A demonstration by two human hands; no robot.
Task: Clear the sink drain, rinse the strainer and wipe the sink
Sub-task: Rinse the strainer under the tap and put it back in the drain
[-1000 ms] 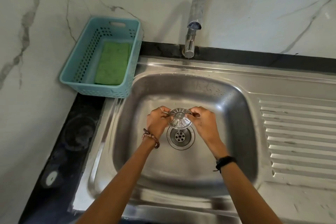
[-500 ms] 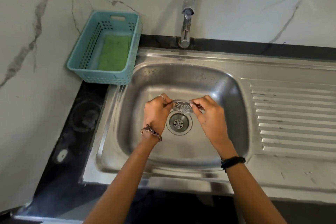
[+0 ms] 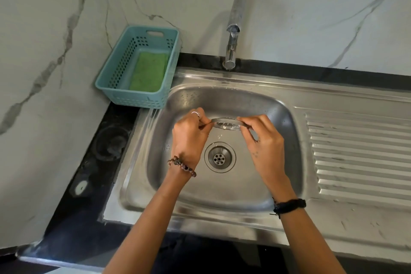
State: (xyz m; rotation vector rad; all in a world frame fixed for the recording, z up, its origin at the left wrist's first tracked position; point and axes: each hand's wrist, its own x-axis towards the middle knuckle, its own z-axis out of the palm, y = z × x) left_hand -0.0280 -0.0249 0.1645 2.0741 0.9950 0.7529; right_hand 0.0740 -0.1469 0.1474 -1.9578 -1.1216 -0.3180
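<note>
- Round shiny metal strainer (image 3: 226, 123) held above the open ringed drain hole (image 3: 220, 157), nearly edge-on.
- Left hand (image 3: 189, 140) and right hand (image 3: 264, 142) pinch its opposite rims.
- Smooth stainless steel sink basin (image 3: 282, 162) surrounds the drain.
- Perforated teal plastic basket (image 3: 124, 71), upper left of the drain, holds a rough green scouring pad (image 3: 149, 72).

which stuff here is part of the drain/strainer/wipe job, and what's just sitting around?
In the job:
- strainer, held over the basin by left hand and right hand
- drain, open
- sink
- tap
- green scrub pad, probably for wiping

Just there:
- teal basket holding the pad
- ribbed drainboard
</note>
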